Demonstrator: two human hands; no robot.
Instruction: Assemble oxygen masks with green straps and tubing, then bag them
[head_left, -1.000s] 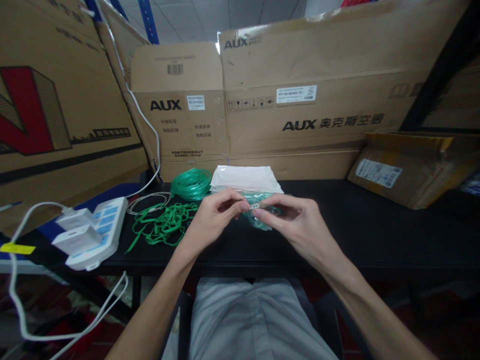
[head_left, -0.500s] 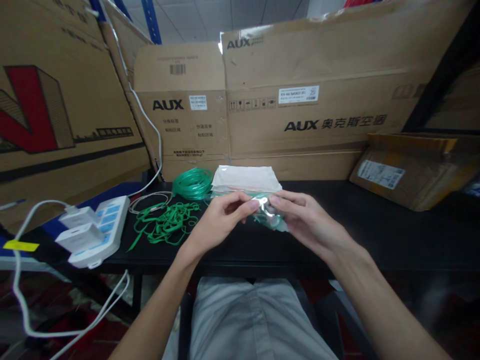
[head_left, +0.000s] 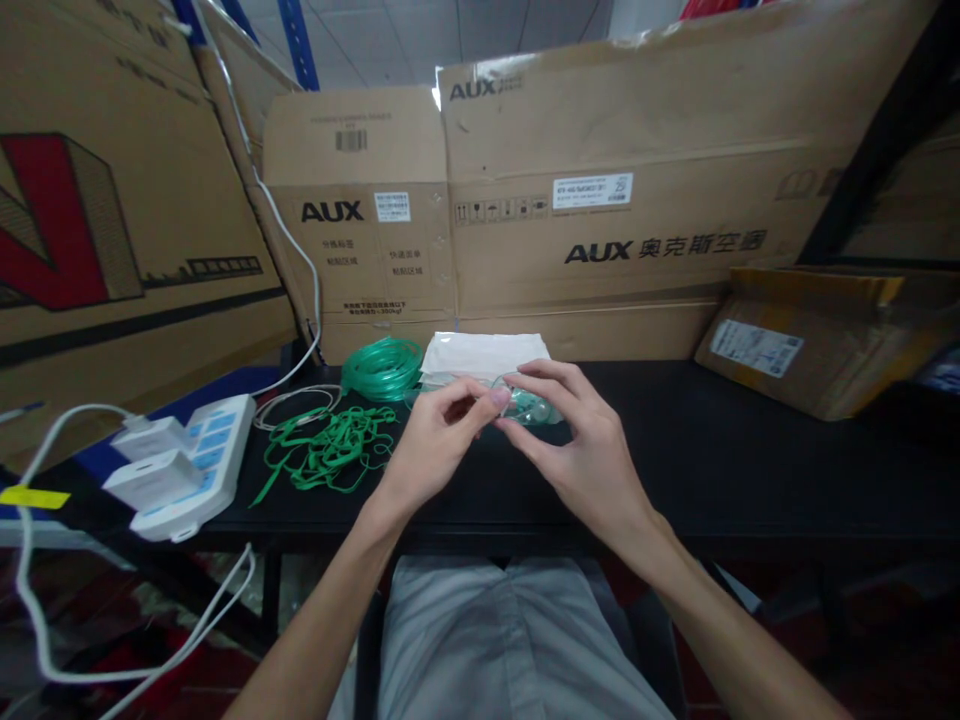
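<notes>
A clear plastic bag with green and shiny parts (head_left: 534, 408) is between my hands over the black table. My left hand (head_left: 450, 425) pinches the bag's left end between thumb and fingers. Over the bag's right side curves my right hand (head_left: 574, 425), thumb and fingers apart around it; whether its fingertips grip the plastic is unclear. Behind the bag lies a white sheet or packet (head_left: 486, 354). Left of it sit a coil of green tubing (head_left: 381, 368) and a tangle of flat green bands (head_left: 326, 447).
A white power strip (head_left: 217, 455) with two plugged-in adapters is at the left, its cable hanging over the edge. Large cardboard panels (head_left: 600, 280) stand along the back. A taped cardboard box (head_left: 795, 340) is at the back right. A thin coiled cable (head_left: 296, 400) lies behind the bands.
My right hand has shifted left and its fingers have spread around the bag. The bag now lies lower behind the fingers, tilted less. My left hand stays nearly in place.
</notes>
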